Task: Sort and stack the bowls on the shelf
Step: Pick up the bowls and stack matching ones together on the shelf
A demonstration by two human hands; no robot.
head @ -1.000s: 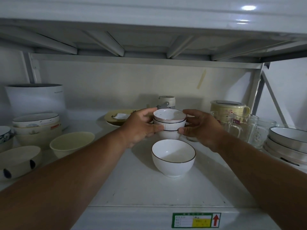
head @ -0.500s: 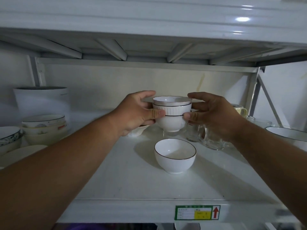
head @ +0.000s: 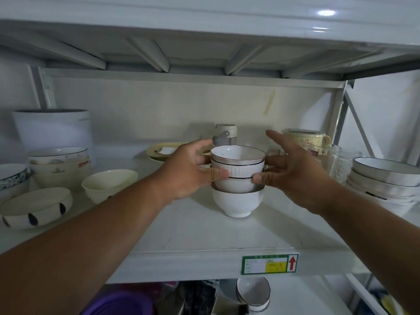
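A small stack of white bowls point(head: 237, 171) with dark rims sits nested in a plain white bowl point(head: 237, 202) that stands mid-shelf point(head: 204, 233). My left hand point(head: 191, 171) grips the stack's left side, thumb pressed on the front. At the stack's right side my right hand point(head: 288, 169) touches it with the thumb and a finger, the other fingers spread wide.
On the left stand a spotted bowl point(head: 37, 208), a cream bowl point(head: 109, 181), stacked patterned bowls point(head: 59, 164) and a tall white pot point(head: 54, 130). Glass mugs point(head: 329, 160) and stacked rimmed bowls point(head: 384, 180) crowd the right. A yellow plate point(head: 163, 151) lies behind. More bowls point(head: 253, 294) sit on the shelf below.
Both hands lowered the lifted stack of bowls into the white bowl on the shelf. My right hand's fingers have spread apart.
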